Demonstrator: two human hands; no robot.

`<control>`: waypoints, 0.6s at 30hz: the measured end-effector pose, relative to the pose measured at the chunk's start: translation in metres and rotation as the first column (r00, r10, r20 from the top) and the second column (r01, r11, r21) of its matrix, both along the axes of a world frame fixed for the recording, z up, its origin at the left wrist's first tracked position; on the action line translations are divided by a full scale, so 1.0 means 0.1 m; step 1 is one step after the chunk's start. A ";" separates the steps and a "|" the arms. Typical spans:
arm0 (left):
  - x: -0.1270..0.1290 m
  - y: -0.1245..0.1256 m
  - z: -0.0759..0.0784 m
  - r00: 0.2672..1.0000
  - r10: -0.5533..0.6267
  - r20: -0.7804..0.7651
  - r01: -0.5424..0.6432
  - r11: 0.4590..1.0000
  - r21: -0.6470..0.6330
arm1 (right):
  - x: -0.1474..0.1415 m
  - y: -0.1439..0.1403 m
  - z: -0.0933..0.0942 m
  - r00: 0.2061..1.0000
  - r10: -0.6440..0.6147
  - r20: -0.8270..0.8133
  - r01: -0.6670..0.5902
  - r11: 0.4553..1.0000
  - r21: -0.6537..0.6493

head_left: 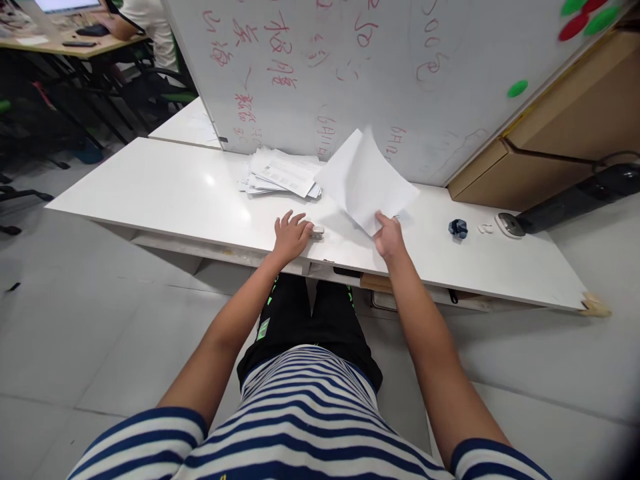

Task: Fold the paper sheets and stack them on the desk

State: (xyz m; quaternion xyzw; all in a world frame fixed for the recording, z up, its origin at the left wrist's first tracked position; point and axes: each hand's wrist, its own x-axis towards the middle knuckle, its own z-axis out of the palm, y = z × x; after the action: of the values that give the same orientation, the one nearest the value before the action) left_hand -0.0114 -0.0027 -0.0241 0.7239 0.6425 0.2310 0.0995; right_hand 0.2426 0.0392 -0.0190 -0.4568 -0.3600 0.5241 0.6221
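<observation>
My right hand (390, 237) pinches the near corner of some white paper (367, 180), thumb on top. The paper is lifted and bent over the white tabletop (165, 190), and whether it is one sheet or more I cannot tell. My left hand (293, 237) rests over the table near its front edge, fingers stretched out and apart. By its thumb is a small silvery object (317, 232), partly covered by the hand; its kind is unclear. Behind the hands, against the whiteboard, lies an untidy stack of printed papers (283, 173).
A whiteboard (300, 73) with red writing and round magnets stands along the table's back. Cardboard boxes (525, 177), a grey and white oval device (510, 225) and a small dark blue object (458, 229) are at right. Another person's arm (120, 25) shows at a far-left desk.
</observation>
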 end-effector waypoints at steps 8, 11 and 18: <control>-0.01 0.32 0.14 0.926 0.312 0.210 -0.327 0.944 0.036 | 0.61 -1.06 -0.02 0.967 -0.046 0.249 0.084 0.986 -0.145; 0.06 0.40 0.15 0.969 0.222 0.110 -0.221 0.975 -0.022 | 0.62 -1.29 -0.08 0.971 0.018 0.238 0.051 0.958 -0.281; 0.10 0.45 0.10 0.993 0.116 -0.029 -0.118 0.984 -0.131 | 0.45 -1.30 -0.06 0.979 0.127 0.157 -0.062 0.930 -0.363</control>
State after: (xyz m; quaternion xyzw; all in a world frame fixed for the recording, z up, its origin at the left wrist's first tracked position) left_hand -0.0011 0.0426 -0.0138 0.6790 0.6989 0.1853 0.1268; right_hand 0.2874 -0.0905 -0.0246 -0.5888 -0.3348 0.5672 0.4686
